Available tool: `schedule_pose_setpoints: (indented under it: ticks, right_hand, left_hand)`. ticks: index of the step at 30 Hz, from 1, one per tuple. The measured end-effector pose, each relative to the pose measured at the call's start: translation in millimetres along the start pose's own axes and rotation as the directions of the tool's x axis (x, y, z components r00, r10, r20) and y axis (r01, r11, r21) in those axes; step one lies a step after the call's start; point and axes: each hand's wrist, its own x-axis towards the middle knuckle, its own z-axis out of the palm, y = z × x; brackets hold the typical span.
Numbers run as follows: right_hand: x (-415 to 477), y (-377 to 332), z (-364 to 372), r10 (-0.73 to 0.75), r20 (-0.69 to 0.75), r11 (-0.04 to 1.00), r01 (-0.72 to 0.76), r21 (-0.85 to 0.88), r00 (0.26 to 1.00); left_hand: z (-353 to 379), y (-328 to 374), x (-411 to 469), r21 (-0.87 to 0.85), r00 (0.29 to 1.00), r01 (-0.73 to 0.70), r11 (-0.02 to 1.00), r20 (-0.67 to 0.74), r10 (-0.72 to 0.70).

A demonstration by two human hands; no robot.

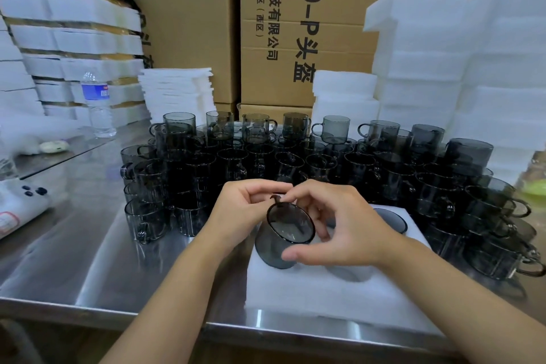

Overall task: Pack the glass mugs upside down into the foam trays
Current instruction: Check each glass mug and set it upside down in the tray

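held mug: smoky grey glass mug [283, 235], tilted, one round end turned up at the camera, and honestly I can't tell if that's the base or the mouth. It's over the 10 o'clock corner of the foam tray [325, 301], low end just at the foam.

left hand [242, 211]: at 9 o'clock of the mug, fingers [260, 190] curled in and pinching up by the handle at the mug's 12 o'clock.

right hand [342, 227]: at 3 o'clock of the mug, forefinger bent over to the handle, thumb pressed on the glass wall at about 5 o'clock. So both hands have hold of it, neither spread wide.

foam tray: white, flat on the tabletop [88, 245], at 5 o'clock of the view, near the front edge.

packed mug [391, 220]: sits sunk in the tray's 1 o'clock recess.

loose mugs [295, 162]: a big crowd, some stacked, running from 9 round to 3 o'clock behind the tray.

water bottle [96, 103]: upright, at 10 o'clock.

foam stacks [443, 68]: tall white piles at 2 o'clock, more at 10.

cardboard boxes [192, 23]: a wall of them at 12 o'clock.
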Motion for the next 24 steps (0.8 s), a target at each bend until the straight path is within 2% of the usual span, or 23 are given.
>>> schedule_pose_setpoints:
  ticks: [2,5,8,13,18,24]
  right_hand:
    - [-0.3,0.6,0.0,0.038,0.058,0.999,-0.039,0.018,0.998]
    - [-0.4,-1.0,-0.3,0.06,0.06,0.998,-0.062,0.029,0.996]
    - [-1.1,-3.2,-1.4,0.019,0.051,1.0,-0.018,-0.01,0.999]
    - [0.0,-3.5,1.7,0.014,0.158,0.995,0.002,-0.096,0.987]
    - [2.0,-2.9,2.4,0.046,0.129,0.996,-0.035,-0.084,0.991]
    - [-0.2,-5.0,3.5,0.072,0.111,0.987,-0.054,-0.154,0.991]
  left_hand:
    - [-0.4,1.2,-1.0,-0.027,0.996,0.018,0.999,0.092,-0.015]
    - [-4.3,3.4,-0.1,-0.097,0.983,0.07,0.993,0.175,-0.052]
    - [-6.3,0.8,2.5,-0.049,0.984,0.05,0.998,0.171,-0.041]
    - [-6.5,-0.2,3.0,-0.042,0.973,0.073,0.996,0.224,-0.062]
    - [-4.2,-2.9,2.1,-0.074,0.968,0.076,0.994,0.246,-0.055]
    - [-3.0,-3.2,1.8,-0.088,0.966,0.07,0.994,0.253,-0.045]
